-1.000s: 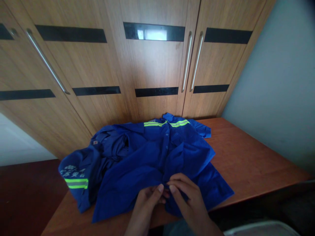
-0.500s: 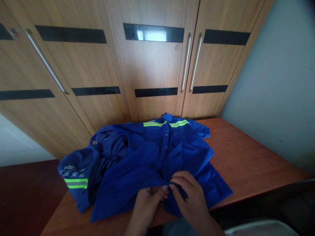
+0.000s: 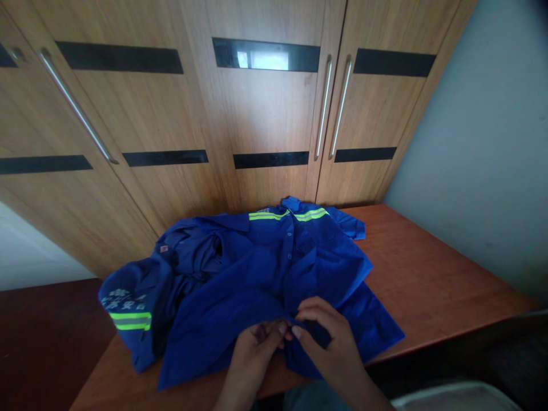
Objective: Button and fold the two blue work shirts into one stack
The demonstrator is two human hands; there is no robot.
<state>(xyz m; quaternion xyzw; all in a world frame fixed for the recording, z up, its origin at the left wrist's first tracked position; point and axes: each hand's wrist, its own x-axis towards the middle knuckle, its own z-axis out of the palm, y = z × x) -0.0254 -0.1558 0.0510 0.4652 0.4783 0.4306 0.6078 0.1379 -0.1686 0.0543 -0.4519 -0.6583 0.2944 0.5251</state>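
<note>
In the head view, the blue shirt (image 3: 252,279) lies spread on the reddish-brown counter (image 3: 445,285), straight ahead of me and partly under my fingers. Its long axis runs away from me, collar (image 3: 291,204) at the far side by the wooden wardrobe (image 3: 265,114), hem at the near edge. The button placket (image 3: 287,251) comes down that line toward the spot where my two hands meet, so neither is clearly nearer.

My left hand (image 3: 283,334) is closed, thumb against fingers, pinching the shirt's near front edge. My right hand (image 3: 297,322) sits just beside it, thumb and forefinger at the same edge with a little space between them; whether they grip the cloth, I cannot tell.

The shirt is plain deep blue, with a yellow-green reflective stripe (image 3: 310,215) across the chest and pale buttons up the middle. Its lower half is rumpled, the hem corners fanned out to both sides. Left of it lies a crumpled blue garment (image 3: 141,285) with white lettering and its own bright band.
</note>
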